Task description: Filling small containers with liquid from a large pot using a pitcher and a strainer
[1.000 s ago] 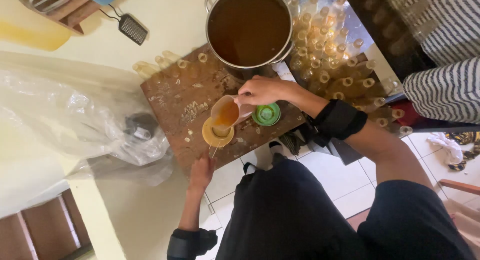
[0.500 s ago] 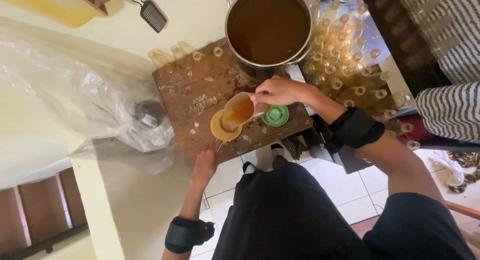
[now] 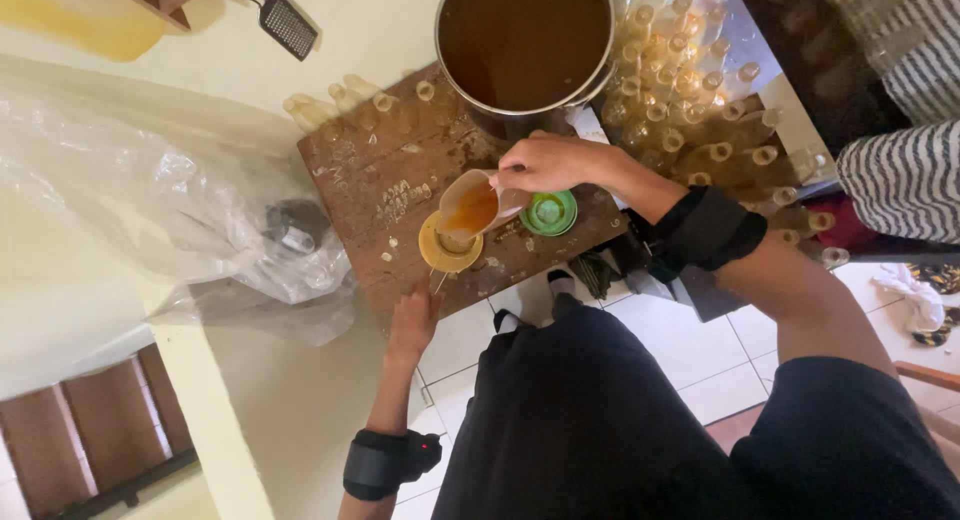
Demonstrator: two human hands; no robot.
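1. Fingers [image 3: 525,165] of right hand [image 3: 550,163]: pinching tilted cup [image 3: 470,208], spout toward yellow funnel [image 3: 450,250] directly below.
2. Left hand [image 3: 412,320]: closed around something under funnel; nearer wooden surface [image 3: 370,170] edge.
3. Green lid [image 3: 548,212]: beside cup.

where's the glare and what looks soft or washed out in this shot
Head view: strong glare on the crumpled clear plastic sheet at left and on the clear bottles at upper right; the pale wall is washed out; the right hand tipping the jug is fairly sharp; the left hand sits in dimmer light; edges bend slightly, wide-angle.
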